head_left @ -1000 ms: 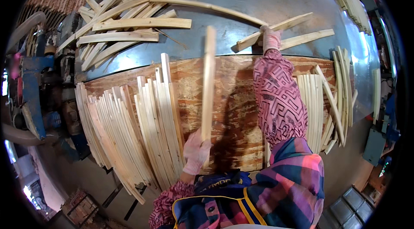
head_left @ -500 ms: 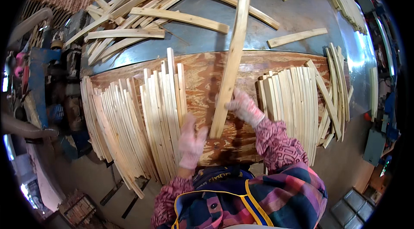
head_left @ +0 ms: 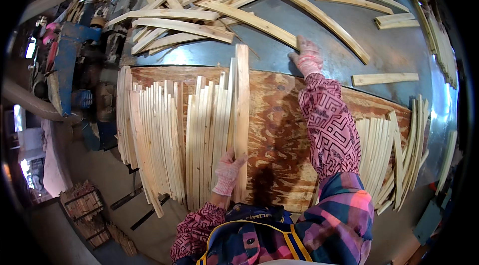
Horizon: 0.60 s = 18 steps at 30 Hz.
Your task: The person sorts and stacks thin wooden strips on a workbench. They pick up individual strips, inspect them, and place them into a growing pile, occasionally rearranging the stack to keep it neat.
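Left hand (head_left: pixel 227 171): my fingers pinch the slat (head_left: pixel 242 115) beside the stack (head_left: pixel 164 130).
Right hand (head_left: pixel 307 57): fingers together, touching a curved slat (head_left: pixel 319 15).

We cannot tell whether our right hand (head_left: pixel 308 58) grips the long slat (head_left: pixel 319 18) or only rests on it. Our left hand (head_left: pixel 228 171) covers the lower part of the strip (head_left: pixel 242 110). The machine (head_left: pixel 70 70) at left blurs into the dark rim.

- No packages, labels, signs or screens show anywhere in the frame: from upper left to lower right there are none to tell of.
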### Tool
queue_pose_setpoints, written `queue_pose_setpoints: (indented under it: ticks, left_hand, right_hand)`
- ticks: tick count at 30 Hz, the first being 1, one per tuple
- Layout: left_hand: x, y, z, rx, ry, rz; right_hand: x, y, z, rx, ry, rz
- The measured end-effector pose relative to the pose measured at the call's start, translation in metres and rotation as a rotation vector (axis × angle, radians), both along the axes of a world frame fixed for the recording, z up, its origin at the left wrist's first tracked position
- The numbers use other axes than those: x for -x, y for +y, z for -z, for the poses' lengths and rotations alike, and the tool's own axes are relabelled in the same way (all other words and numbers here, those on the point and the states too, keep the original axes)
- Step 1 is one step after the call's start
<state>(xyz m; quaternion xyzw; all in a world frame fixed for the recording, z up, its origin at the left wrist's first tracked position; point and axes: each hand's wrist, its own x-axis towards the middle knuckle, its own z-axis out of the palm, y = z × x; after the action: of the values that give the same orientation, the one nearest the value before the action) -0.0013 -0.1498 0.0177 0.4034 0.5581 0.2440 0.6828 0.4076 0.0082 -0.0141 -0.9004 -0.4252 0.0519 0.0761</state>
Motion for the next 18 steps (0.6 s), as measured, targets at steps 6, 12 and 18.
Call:
queue_pose_setpoints:
  ticks: [6, 12, 18]
  left_hand:
    - [0.011, -0.006, -0.003, 0.097, -0.044, -0.112]
    - [0.010, -0.001, -0.022, 0.087, -0.107, -0.079]
    - [0.032, 0.015, -0.042, -0.010, -0.100, -0.074]
  right_hand:
    - [0.016, -0.049, -0.052, -0.276, 1.345, 0.189]
    - [0.133, -0.219, -0.065, -0.465, 2.054, 0.424]
    - [0.270, -0.349, -0.006, -0.333, 2.376, 0.479]
